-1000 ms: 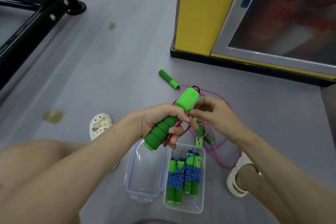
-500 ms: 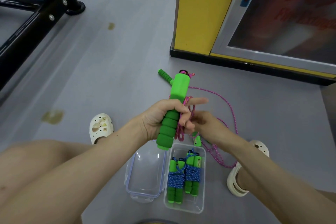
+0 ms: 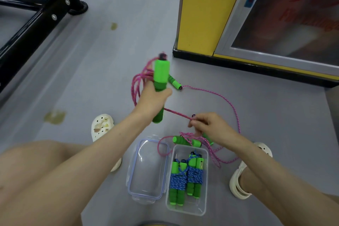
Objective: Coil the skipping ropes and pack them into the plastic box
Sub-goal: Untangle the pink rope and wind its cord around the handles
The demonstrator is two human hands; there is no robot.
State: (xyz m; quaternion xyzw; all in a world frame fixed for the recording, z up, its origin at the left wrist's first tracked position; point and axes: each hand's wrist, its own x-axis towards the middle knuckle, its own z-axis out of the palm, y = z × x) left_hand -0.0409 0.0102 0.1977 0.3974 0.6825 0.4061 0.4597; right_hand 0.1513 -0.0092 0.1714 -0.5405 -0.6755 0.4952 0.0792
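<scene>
My left hand [image 3: 154, 97] grips a green foam skipping-rope handle [image 3: 161, 75] upright above the floor, with loops of pink rope [image 3: 136, 86] hanging at its left. From the handle a taut stretch of pink rope runs to my right hand [image 3: 207, 124], which pinches it. A second green handle [image 3: 175, 83] lies on the floor behind. The clear plastic box [image 3: 187, 209] holds two blue-rope bundles [image 3: 185, 178] with green handles. Another pink rope with green handles [image 3: 185, 141] lies just beyond the box.
The box's clear lid [image 3: 146, 169] lies open to its left. My feet in white clogs [image 3: 101, 126] stand either side of the box on the grey floor. A yellow cabinet [image 3: 207, 11] rises ahead on the right and a black metal frame [image 3: 36, 18] at the left.
My hands have come apart: the left one lifted the handle further away, the right one drew back toward the box, pulling the pink rope taut. Loops now hang by the handle.
</scene>
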